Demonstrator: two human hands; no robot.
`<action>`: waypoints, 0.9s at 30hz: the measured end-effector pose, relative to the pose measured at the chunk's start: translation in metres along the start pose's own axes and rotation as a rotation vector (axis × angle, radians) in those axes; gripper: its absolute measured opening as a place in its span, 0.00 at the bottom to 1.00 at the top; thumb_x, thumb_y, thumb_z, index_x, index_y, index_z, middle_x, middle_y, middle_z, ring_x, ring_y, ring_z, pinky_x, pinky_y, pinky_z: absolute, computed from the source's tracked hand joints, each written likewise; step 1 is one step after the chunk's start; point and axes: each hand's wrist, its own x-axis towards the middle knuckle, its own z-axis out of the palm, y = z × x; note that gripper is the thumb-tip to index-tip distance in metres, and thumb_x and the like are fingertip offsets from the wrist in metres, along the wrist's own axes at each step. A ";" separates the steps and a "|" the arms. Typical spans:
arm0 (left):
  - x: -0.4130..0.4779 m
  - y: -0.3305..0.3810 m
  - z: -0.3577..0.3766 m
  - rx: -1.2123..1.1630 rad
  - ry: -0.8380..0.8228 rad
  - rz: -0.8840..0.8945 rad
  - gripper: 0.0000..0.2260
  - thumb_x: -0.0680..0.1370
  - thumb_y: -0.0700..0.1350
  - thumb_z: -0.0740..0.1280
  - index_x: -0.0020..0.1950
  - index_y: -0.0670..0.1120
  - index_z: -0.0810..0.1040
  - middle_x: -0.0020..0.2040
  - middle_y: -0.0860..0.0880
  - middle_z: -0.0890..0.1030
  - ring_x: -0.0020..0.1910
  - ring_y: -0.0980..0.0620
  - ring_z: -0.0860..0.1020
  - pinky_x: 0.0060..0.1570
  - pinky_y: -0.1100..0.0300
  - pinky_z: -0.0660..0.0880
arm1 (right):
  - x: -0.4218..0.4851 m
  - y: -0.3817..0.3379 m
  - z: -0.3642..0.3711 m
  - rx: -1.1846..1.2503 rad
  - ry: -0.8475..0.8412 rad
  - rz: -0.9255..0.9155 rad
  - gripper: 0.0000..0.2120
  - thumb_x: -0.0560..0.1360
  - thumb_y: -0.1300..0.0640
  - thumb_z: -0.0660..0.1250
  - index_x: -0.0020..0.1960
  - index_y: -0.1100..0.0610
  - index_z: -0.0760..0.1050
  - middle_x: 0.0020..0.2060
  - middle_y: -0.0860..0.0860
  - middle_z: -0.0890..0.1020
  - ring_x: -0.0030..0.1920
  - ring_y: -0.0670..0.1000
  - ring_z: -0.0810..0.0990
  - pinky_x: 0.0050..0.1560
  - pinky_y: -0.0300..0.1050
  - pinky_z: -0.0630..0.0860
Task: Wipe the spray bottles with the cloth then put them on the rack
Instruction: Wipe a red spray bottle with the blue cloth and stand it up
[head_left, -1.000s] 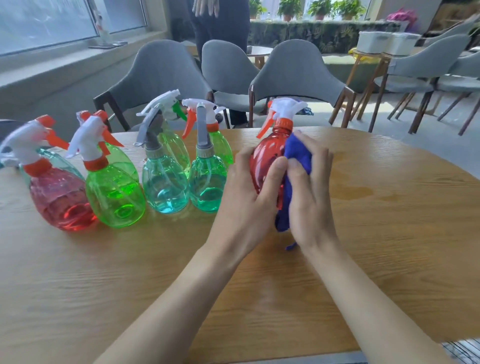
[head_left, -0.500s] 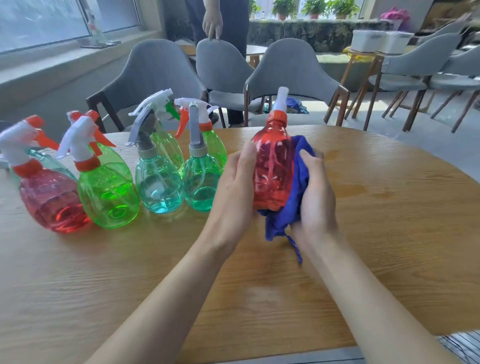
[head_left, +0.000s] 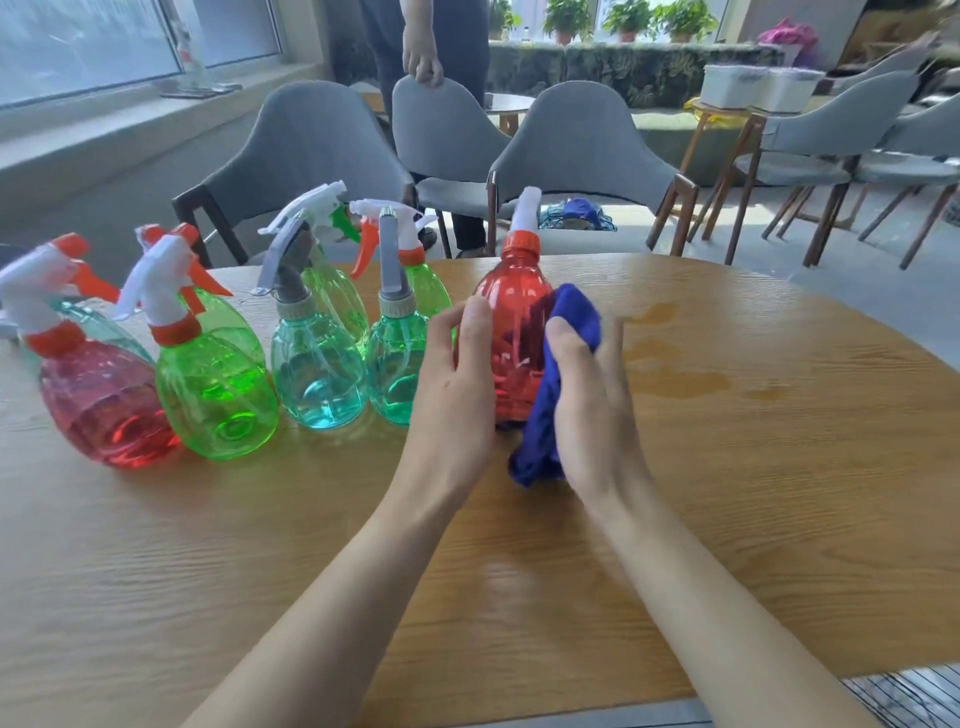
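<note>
Here, left hand (head_left: 457, 395) grips bottle (head_left: 515, 312); right hand (head_left: 597, 405) clutches cloth (head_left: 571, 307).

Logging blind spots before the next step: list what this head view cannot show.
Head view:
- Rack: nowhere in frame.
- Red bottle right side: covered by blue cloth and right hand.
- Back-row green bottle: mostly behind teal bottle.
- Standing person: cut off by top edge.

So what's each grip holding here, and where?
Left grip holds the red bottle round its body; right grip holds the cloth, bunched, against the bottle's side.
</note>
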 end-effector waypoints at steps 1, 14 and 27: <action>-0.001 -0.001 -0.002 0.071 0.024 0.068 0.20 0.86 0.66 0.57 0.70 0.56 0.75 0.50 0.54 0.86 0.48 0.56 0.86 0.50 0.54 0.83 | -0.003 0.002 0.002 -0.080 -0.017 -0.058 0.15 0.82 0.43 0.60 0.66 0.48 0.71 0.54 0.53 0.80 0.50 0.53 0.80 0.54 0.52 0.79; -0.014 -0.003 0.000 0.521 0.062 0.306 0.24 0.86 0.62 0.61 0.81 0.61 0.61 0.63 0.55 0.69 0.56 0.64 0.74 0.55 0.75 0.69 | -0.008 0.005 0.004 -0.306 0.000 -0.240 0.28 0.84 0.44 0.53 0.82 0.51 0.59 0.71 0.46 0.68 0.72 0.41 0.69 0.74 0.39 0.67; -0.008 -0.007 0.001 0.217 0.025 0.212 0.25 0.83 0.68 0.62 0.75 0.58 0.69 0.65 0.54 0.80 0.62 0.60 0.80 0.65 0.55 0.78 | 0.001 0.003 -0.005 -0.148 -0.072 -0.197 0.20 0.84 0.48 0.58 0.74 0.38 0.62 0.65 0.35 0.70 0.64 0.30 0.71 0.64 0.27 0.69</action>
